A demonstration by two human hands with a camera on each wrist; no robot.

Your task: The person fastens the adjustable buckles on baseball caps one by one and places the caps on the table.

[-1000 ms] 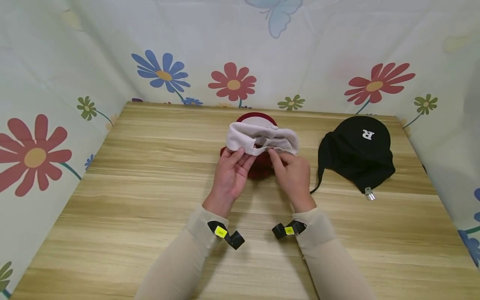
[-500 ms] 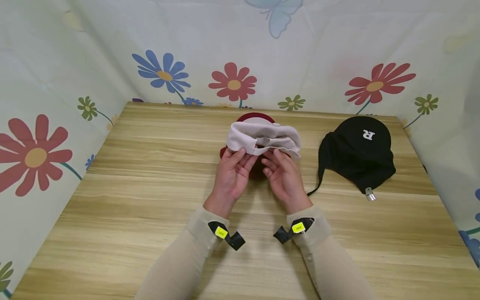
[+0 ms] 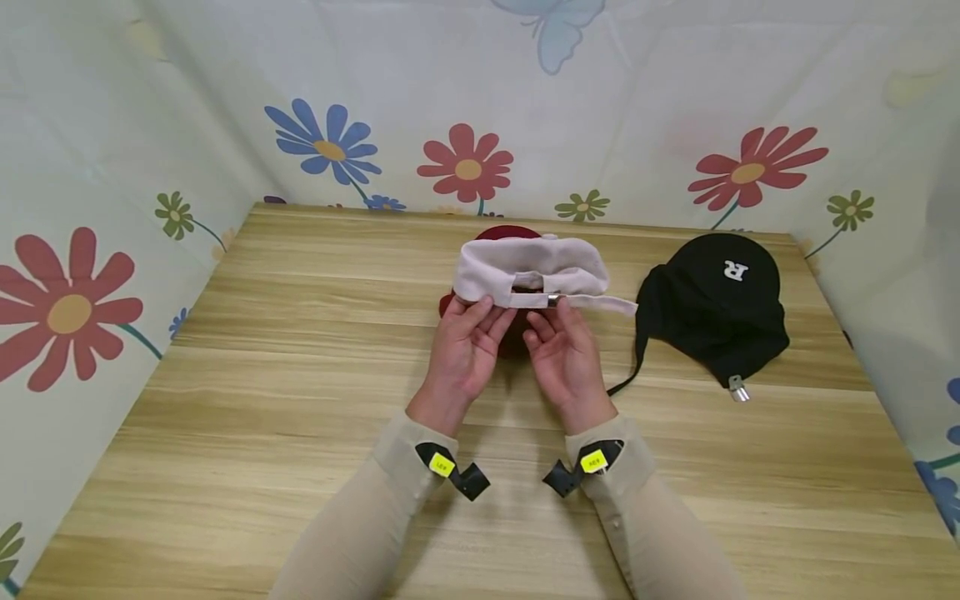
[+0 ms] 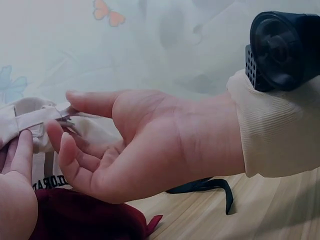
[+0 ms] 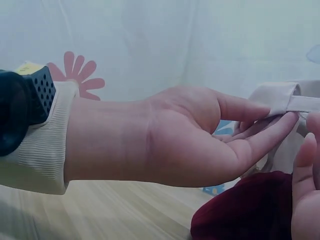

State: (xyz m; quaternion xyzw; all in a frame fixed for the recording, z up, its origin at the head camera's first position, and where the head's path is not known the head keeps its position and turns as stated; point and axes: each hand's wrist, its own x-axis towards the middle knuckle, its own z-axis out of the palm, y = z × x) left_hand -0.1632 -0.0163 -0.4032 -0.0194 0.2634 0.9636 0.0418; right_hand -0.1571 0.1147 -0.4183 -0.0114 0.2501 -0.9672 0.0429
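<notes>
A pale pinkish-white cap (image 3: 532,254) is held up with its back opening and strap facing me. My left hand (image 3: 463,354) pinches the band left of the opening between thumb and fingers. At the small metal buckle (image 3: 553,300), my right hand (image 3: 568,358) pinches the strap. The strap's loose end (image 3: 603,305) sticks out to the right. Dark lettering (image 4: 52,182) shows on the pale cap in the left wrist view, partly hidden. Beneath it sits a dark red cap (image 5: 245,215), mostly covered by the pale cap and hands in the head view.
To the right lies a black cap (image 3: 712,317) with a white letter R, cloth flaps and a thin black strap (image 3: 637,367). A small metal clasp (image 3: 738,388) hangs at its lower edge. The wooden table (image 3: 300,333) meets a flower-printed cloth backdrop (image 3: 637,100).
The right hand has turned palm up and now pinches at the buckle. The strap's loose end has come out straight to the right, and the back opening looks flatter. The left hand keeps its hold.
</notes>
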